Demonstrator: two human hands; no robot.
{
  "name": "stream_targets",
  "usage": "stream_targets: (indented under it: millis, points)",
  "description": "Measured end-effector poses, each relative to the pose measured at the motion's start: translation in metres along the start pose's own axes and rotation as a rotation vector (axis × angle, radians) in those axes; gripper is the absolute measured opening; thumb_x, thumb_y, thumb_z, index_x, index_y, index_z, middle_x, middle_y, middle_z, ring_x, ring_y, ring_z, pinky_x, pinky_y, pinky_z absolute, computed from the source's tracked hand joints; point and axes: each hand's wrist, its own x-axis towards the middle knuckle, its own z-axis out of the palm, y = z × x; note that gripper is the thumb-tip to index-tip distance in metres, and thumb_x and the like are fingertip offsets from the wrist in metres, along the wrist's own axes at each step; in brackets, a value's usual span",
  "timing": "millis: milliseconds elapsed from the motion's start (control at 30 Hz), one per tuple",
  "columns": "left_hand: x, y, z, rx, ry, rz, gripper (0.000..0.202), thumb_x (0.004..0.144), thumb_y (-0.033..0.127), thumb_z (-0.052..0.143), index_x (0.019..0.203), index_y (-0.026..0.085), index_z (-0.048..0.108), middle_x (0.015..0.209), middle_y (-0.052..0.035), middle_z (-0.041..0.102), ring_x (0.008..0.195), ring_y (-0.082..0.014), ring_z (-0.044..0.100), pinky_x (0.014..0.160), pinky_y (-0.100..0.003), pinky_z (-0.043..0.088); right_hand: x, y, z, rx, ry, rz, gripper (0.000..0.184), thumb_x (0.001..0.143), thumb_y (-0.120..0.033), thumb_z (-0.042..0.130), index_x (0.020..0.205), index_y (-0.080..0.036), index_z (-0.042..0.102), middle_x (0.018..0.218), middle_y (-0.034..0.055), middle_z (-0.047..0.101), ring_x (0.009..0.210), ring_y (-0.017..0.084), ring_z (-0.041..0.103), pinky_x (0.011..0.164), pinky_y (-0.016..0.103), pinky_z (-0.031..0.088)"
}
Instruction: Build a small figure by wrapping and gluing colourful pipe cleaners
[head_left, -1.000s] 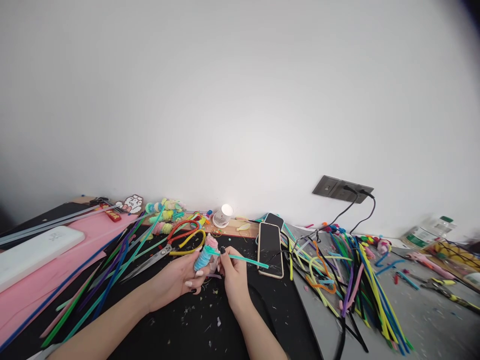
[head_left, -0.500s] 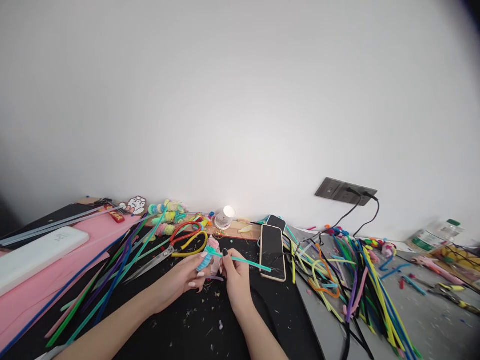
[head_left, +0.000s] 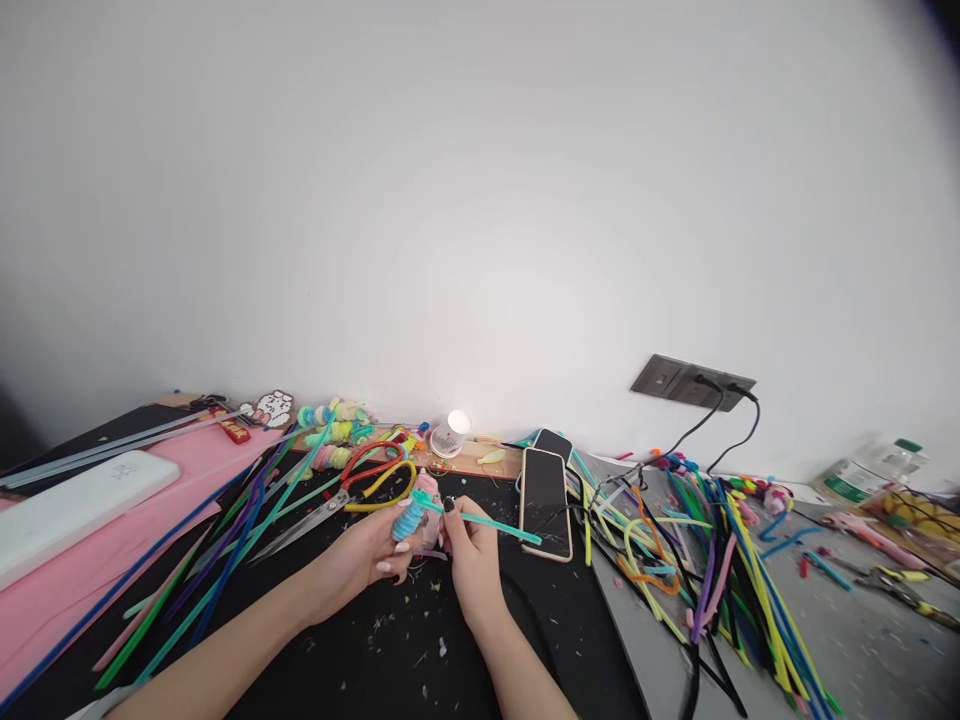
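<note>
Between my fingers is a small coil of fuzzy pipe cleaner (head_left: 409,517), blue and teal with a pink end. My left hand (head_left: 367,555) is closed around it from the left, thumb on top. From the coil a straight teal pipe cleaner (head_left: 499,525) runs out to the right, its free end over a phone. My right hand (head_left: 472,555) pinches this teal strand close to the coil. A pale pinkish piece shows between the two hands, partly hidden by the fingers. Just behind my left hand lie scissors (head_left: 345,492) with red handles.
A paper cup (head_left: 451,434) stands by the wall. Two phones lie right of my hands, the nearer one (head_left: 545,500) face up. Loose pipe cleaners (head_left: 772,590) spread over the grey board at right, near pliers (head_left: 900,590). Finished coils (head_left: 334,432) and a white case (head_left: 90,510) are left.
The coil is turned slightly in my left hand, so more of its blue side shows. Both hands keep almost the same place and grip.
</note>
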Motion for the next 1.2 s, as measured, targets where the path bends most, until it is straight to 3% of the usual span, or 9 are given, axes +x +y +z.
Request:
stream_targets:
  millis: [167, 333, 467, 667, 933, 1200]
  points:
    - [0.0, 0.001, -0.002, -0.075, -0.047, -0.044, 0.033, 0.082, 0.051, 0.056, 0.076, 0.019, 0.054, 0.06, 0.0066, 0.039, 0.045, -0.006, 0.023, 0.055, -0.025, 0.036, -0.001, 0.001, 0.0, -0.009, -0.013, -0.004, 0.035, 0.089, -0.04, 0.048, 0.061, -0.02, 0.042, 0.057, -0.0051, 0.038, 0.053, 0.011, 0.032, 0.05, 0.023, 0.026]
    - [-0.002, -0.001, 0.001, 0.022, -0.043, 0.039, 0.027, 0.084, 0.045, 0.059, 0.082, 0.019, 0.058, 0.065, 0.0044, 0.044, 0.049, -0.0061, 0.029, 0.051, -0.021, 0.028, -0.001, -0.004, 0.001, 0.012, -0.028, -0.004, 0.034, 0.089, -0.04, 0.049, 0.063, -0.019, 0.044, 0.056, -0.0053, 0.039, 0.052, 0.01, 0.032, 0.05, 0.022, 0.026]
    - [-0.002, -0.002, 0.001, 0.086, -0.034, 0.063, 0.027, 0.085, 0.044, 0.059, 0.09, 0.017, 0.064, 0.075, -0.0008, 0.052, 0.058, -0.0085, 0.04, 0.057, -0.023, 0.034, 0.0, -0.008, 0.001, 0.054, -0.038, 0.004, 0.031, 0.087, -0.04, 0.051, 0.065, -0.019, 0.047, 0.055, -0.0056, 0.041, 0.05, 0.009, 0.032, 0.048, 0.022, 0.025]
    - [0.0, -0.001, -0.002, 0.119, -0.001, 0.127, 0.026, 0.081, 0.039, 0.065, 0.087, 0.014, 0.068, 0.073, -0.0006, 0.053, 0.061, -0.0091, 0.036, 0.061, -0.023, 0.035, 0.0, -0.007, -0.001, -0.021, 0.022, 0.005, 0.029, 0.085, -0.04, 0.053, 0.066, -0.019, 0.047, 0.054, -0.0065, 0.037, 0.05, 0.01, 0.032, 0.048, 0.021, 0.025]
    - [-0.001, 0.0, -0.001, 0.143, 0.04, 0.14, 0.025, 0.079, 0.038, 0.068, 0.092, 0.017, 0.069, 0.081, -0.0019, 0.055, 0.07, -0.0121, 0.043, 0.066, -0.025, 0.039, 0.0, -0.009, -0.001, -0.049, 0.029, -0.029, 0.029, 0.087, -0.037, 0.05, 0.065, -0.019, 0.045, 0.056, -0.006, 0.037, 0.051, 0.01, 0.033, 0.049, 0.022, 0.026]
    - [-0.004, 0.001, 0.006, 0.122, -0.055, 0.103, 0.024, 0.083, 0.04, 0.062, 0.089, 0.018, 0.065, 0.085, -0.0029, 0.054, 0.07, -0.0119, 0.044, 0.066, -0.026, 0.038, 0.0, -0.015, 0.001, -0.016, 0.001, -0.025, 0.029, 0.088, -0.037, 0.048, 0.065, -0.02, 0.045, 0.054, -0.0056, 0.042, 0.049, 0.011, 0.036, 0.048, 0.022, 0.029]
